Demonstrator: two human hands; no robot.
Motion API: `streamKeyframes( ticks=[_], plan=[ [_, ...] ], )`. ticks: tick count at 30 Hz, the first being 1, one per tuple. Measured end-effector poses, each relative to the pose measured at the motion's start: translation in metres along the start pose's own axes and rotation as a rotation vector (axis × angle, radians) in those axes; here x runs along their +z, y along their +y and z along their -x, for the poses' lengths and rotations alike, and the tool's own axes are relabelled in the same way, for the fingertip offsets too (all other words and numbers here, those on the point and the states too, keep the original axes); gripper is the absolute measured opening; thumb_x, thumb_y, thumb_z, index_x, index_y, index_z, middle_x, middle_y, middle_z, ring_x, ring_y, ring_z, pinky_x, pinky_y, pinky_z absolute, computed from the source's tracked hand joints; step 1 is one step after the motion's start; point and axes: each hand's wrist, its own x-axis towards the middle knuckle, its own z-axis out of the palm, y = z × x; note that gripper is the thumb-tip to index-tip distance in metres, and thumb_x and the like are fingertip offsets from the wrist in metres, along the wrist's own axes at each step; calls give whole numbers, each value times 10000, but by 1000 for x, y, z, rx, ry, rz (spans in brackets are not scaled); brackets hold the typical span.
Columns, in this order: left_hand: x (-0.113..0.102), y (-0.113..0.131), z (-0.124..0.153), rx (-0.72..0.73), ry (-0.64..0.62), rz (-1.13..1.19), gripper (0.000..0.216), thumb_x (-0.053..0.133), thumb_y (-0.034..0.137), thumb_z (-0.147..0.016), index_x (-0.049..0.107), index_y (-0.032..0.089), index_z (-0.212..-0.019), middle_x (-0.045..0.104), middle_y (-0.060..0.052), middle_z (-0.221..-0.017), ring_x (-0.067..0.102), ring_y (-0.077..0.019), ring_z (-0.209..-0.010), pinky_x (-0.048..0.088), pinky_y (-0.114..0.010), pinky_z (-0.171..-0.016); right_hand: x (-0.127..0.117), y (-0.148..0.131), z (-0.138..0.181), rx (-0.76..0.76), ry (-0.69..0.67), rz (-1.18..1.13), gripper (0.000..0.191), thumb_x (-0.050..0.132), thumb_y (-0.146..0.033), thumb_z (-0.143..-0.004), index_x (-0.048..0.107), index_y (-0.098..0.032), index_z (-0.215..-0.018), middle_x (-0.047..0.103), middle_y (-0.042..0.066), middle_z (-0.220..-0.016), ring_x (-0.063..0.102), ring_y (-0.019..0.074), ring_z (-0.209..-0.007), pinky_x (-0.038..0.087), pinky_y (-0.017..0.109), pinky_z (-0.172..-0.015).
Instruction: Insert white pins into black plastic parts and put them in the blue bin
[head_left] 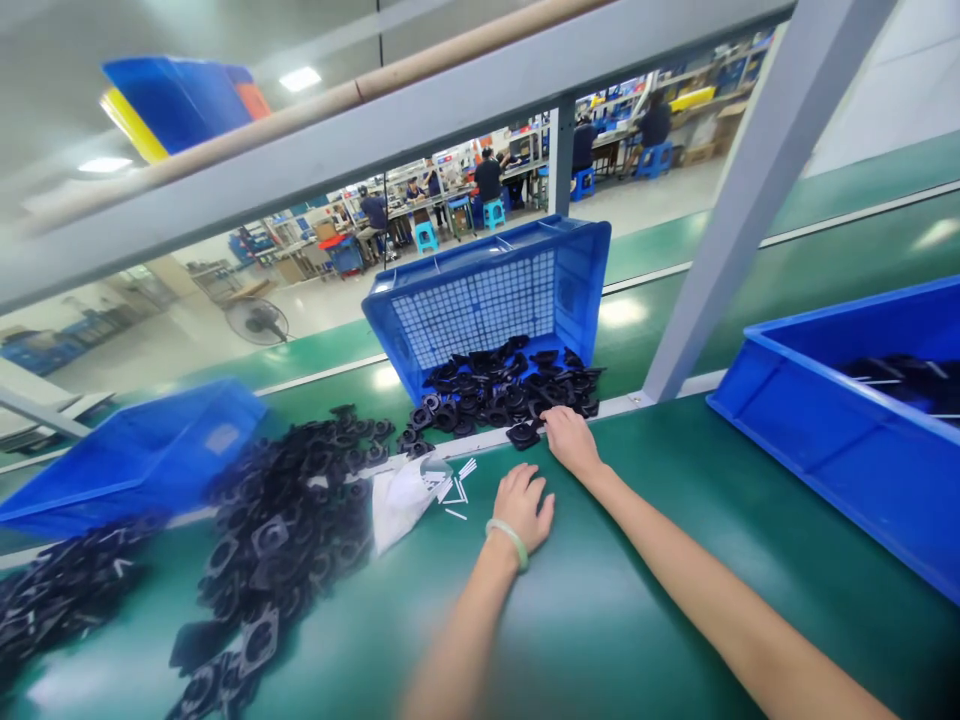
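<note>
The black part (524,434) is lying just left of the right hand (571,440), beside its curled fingertips, long axis unclear; grip cannot be told. The left hand (523,508), loosely spread, nothing visibly held, is sitting farther from it, over the counter (600,610).

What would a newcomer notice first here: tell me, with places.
Probably the blue crate near the centre, tipped open toward the camera, black parts spilling out. Below it, the right hand is at those parts and the left hand, wearing a pale green bangle, is over the green work surface. The big heap of black parts at left also stands out.
</note>
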Motion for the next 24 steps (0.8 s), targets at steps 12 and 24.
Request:
streamKeyframes(
  ticks=[12, 24],
  plan=[
    [-36, 22, 73, -396, 315, 492, 191, 494, 268, -859, 654, 174, -812, 646, -83, -965, 590, -195, -942, 465, -361, -871, 4, 2, 1, -87, -20, -12, 206, 440, -106, -876, 594, -107, -1012, 589, 129, -941, 494, 265, -935, 380, 344, -805],
    [-41, 12, 92, -605, 326, 750, 274, 521, 396, -837, 654, 157, -816, 657, -54, -826, 596, -182, -813, 454, -298, -782, 2, -4, 6, -124, -10, 1, 248, 445, -136, -898, 562, -97, -1113, 584, 126, -1052, 475, 263, -1001, 374, 340, -886]
  ],
)
